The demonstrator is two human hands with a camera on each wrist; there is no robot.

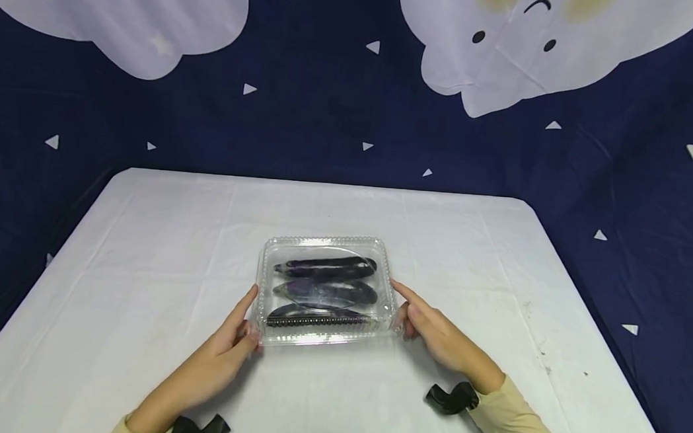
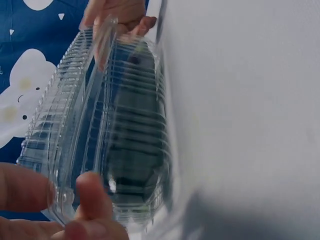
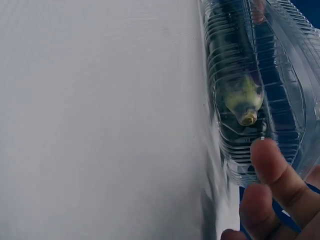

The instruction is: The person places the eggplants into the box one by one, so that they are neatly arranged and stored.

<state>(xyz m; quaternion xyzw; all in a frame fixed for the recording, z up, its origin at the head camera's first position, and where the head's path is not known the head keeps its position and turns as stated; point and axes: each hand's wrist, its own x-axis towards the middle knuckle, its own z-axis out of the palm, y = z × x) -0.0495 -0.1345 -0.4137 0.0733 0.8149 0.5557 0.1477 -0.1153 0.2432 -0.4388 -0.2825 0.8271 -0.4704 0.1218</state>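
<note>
A clear plastic clamshell container (image 1: pixel 325 338), its lid down, holds three dark purple eggplants (image 1: pixel 330 291) lying side by side. My left hand (image 1: pixel 225 348) grips the container's left side near the front corner. In the left wrist view, thumb (image 2: pixel 92 195) and fingers meet at the ribbed rim. At the opposite side, my right hand (image 1: pixel 441 331) holds the right edge, index finger stretched along it and the other fingers bent under. The right wrist view has its fingertips at the container's corner, close to an eggplant's green stem end (image 3: pixel 245 100).
A white cloth (image 1: pixel 143 230) covers the table, with small dark specks on its right part. Behind it hangs a dark blue curtain (image 1: pixel 304 128) with white clouds and triangles. Black straps with camera mounts (image 1: pixel 453 398) sit at both wrists.
</note>
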